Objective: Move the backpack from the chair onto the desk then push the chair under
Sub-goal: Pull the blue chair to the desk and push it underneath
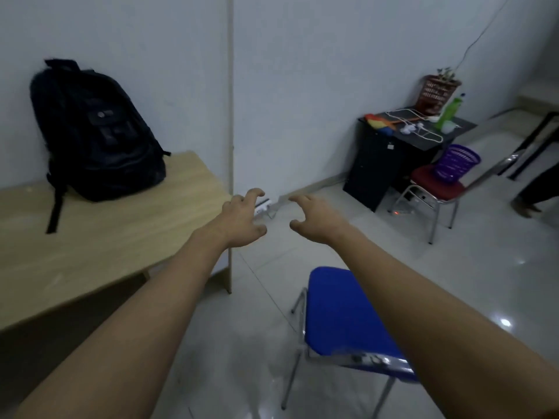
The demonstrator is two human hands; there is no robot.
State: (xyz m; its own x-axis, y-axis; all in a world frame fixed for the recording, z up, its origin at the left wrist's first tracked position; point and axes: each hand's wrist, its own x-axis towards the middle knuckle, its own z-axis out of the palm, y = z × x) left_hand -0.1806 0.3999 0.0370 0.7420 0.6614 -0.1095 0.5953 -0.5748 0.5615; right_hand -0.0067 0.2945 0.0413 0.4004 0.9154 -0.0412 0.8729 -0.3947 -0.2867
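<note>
A black backpack (pixel 96 134) stands upright on the light wooden desk (pixel 99 249), leaning against the wall at the desk's far left. A blue chair (pixel 341 316) with a metal frame stands on the floor to the right of the desk, its seat bare. My left hand (pixel 242 219) and my right hand (pixel 314 219) are stretched out in the air side by side, past the desk's right corner and above the floor. Both hold nothing, fingers curled and apart. My right forearm crosses over the chair's seat.
A black cabinet (pixel 390 158) with clutter stands at the back right wall. In front of it is a red chair (pixel 435 186) carrying a purple basket (pixel 456 161). A power strip (pixel 263 207) lies on the floor by the wall. A person's leg (pixel 535 192) shows at far right.
</note>
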